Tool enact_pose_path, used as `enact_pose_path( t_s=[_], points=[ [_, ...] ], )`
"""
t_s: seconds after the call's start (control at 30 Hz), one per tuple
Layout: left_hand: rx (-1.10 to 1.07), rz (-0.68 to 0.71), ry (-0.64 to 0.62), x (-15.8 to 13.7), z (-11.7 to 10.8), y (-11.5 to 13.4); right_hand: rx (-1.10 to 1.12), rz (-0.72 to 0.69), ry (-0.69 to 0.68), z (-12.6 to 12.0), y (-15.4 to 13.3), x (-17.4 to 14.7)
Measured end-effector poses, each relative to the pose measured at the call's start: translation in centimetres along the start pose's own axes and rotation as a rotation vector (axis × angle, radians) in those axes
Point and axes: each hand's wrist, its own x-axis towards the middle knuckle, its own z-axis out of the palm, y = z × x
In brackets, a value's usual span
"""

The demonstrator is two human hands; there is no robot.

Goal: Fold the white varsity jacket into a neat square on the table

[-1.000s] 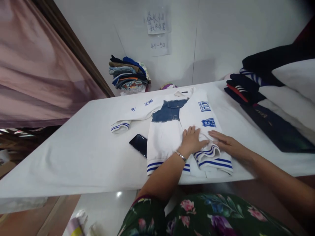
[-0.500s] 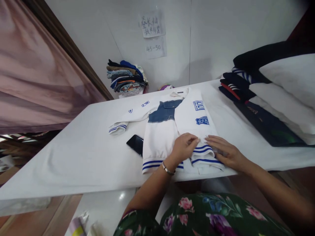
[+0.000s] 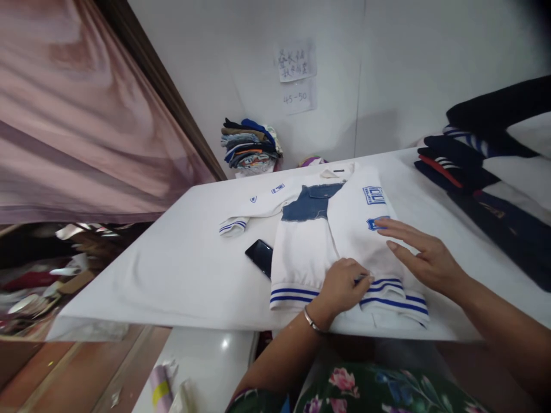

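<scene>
A white jacket (image 3: 301, 246) with a denim chest panel, blue badges and blue-striped cuffs and hem lies on the table, one sleeve stretched out to the left. Its right side is folded inward, with that sleeve running down the front. My left hand (image 3: 346, 287), wearing a metal bracelet, has its fingers curled on the striped cuff of the folded sleeve. Over the right edge of the jacket, by the lower blue badge, my right hand (image 3: 426, 261) is held with its fingers stretched out. Partly under the jacket's left side lies a black phone (image 3: 259, 256).
A white cloth covers the table (image 3: 181, 275). Folded dark and white garments (image 3: 482, 183) are stacked at the right. A pile of folded clothes (image 3: 249, 146) stands against the wall, below two paper notes (image 3: 297, 74). A pink curtain (image 3: 103, 126) hangs at the left.
My right hand has lifted from the cuff and moved up toward the lower badge, its fingers opening. My left hand stays at the cuff. The whole view has shifted left.
</scene>
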Motion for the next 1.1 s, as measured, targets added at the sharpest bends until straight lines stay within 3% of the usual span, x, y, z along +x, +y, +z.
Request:
enact_pose_path(
  t_s=[0.07,0.23,0.37,0.47,0.6,0.67,0.73,0.77,0.83,0.93,1.1],
  points=[
    [0.045,-0.003,-0.019,-0.1,0.1,-0.1,-0.032,-0.007,-0.106,1.8,0.6,0.7],
    [0.129,0.003,-0.052,-0.8,-0.3,-0.1,-0.109,0.004,-0.57,7.0,4.3,-0.7],
    [0.067,0.068,-0.09,-2.3,-2.2,0.3,-0.164,-0.06,-0.609,7.8,6.1,-2.1],
    [0.001,0.024,0.112,-3.3,-5.6,-0.6,-0.213,-0.096,-0.623,7.6,6.4,-2.5],
    [0.022,-0.283,0.45,-3.8,-13.1,-5.2,-0.229,-0.131,-0.612,7.7,6.8,-2.6],
    [0.074,-0.58,0.62,-4.1,-17.3,-8.7,-0.223,-0.14,-0.607,8.0,7.1,-2.7],
    [0.077,-0.977,0.771,-4.6,-21.0,-12.2,-0.22,-0.135,-0.601,8.3,7.7,-2.9],
    [0.07,-1.081,0.808,-4.8,-22.4,-13.9,-0.219,-0.128,-0.598,8.5,8.0,-3.0],
    [0.037,-1.214,0.836,-5.3,-24.2,-16.7,-0.223,-0.116,-0.585,8.8,8.6,-3.3],
    [0.005,-1.331,0.801,-5.4,-24.7,-19.8,-0.238,-0.107,-0.597,9.1,9.3,-3.6],
    [0.156,-1.463,0.631,-4.3,-24.8,-22.1,-0.253,-0.059,-0.648,8.8,8.7,-3.3]
  ],
)
